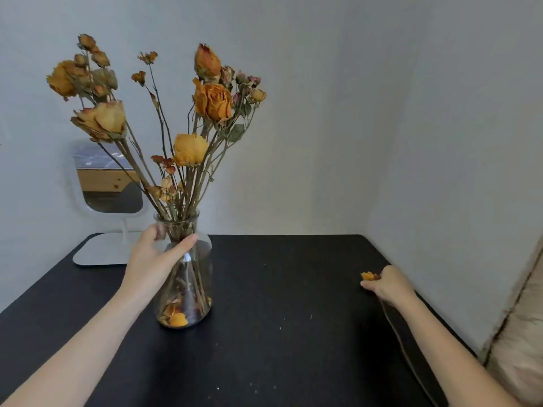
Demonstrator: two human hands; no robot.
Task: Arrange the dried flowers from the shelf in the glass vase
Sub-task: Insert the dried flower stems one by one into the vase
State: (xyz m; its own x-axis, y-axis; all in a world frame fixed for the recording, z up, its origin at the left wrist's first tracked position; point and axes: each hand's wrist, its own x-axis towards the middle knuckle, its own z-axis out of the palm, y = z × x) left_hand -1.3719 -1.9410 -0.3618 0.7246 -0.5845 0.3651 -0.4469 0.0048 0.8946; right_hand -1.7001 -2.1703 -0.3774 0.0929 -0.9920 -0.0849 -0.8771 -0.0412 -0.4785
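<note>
A clear glass vase [202, 277] stands on the black table [279, 304], left of centre, with loose orange petals in its bottom. Several dried orange and yellow flowers [213, 101] on long brown stems rise from its neck and fan out upward. My left hand [155, 257] grips the vase at its shoulder, thumb in front and fingers round the far side. Toward the table's right edge, my right hand [388, 284] pinches a small dried orange flower [368, 276], whose thin stem [402, 345] trails back along my forearm.
A white-framed mirror [107, 183] on a flat white base [100, 249] stands at the back left of the table, behind the vase. Pale walls close in behind and on the right. A beige cushion [520, 333] lies beyond the table's right edge. Small crumbs dot the tabletop.
</note>
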